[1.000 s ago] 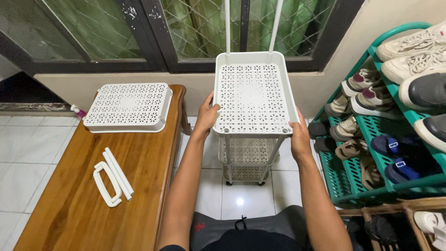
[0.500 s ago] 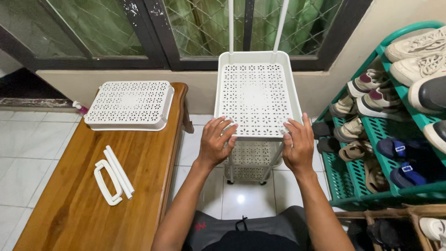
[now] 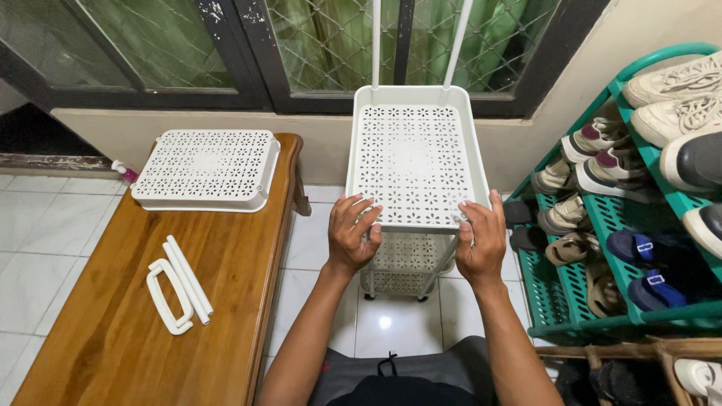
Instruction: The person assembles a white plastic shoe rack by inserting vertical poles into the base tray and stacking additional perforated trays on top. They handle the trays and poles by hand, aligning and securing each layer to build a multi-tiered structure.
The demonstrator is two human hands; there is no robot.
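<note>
L hand (image 3: 352,233) + R hand (image 3: 479,239) at frame centre, both curled over near rim of white perforated tray (image 3: 411,154), fingers on top, gripping its front corners. Tray sits atop rack on poles, lower shelves beneath. Spare tray (image 3: 205,168) on wooden bench (image 3: 113,331), upper left.

2 forearms forward, left hand (image 3: 352,231) and right hand (image 3: 479,237) palms-down, fingers curled.

I can see no package, label, sign or screen anywhere, neither on the wooden bench (image 3: 128,331) nor on the floor beside it.
</note>
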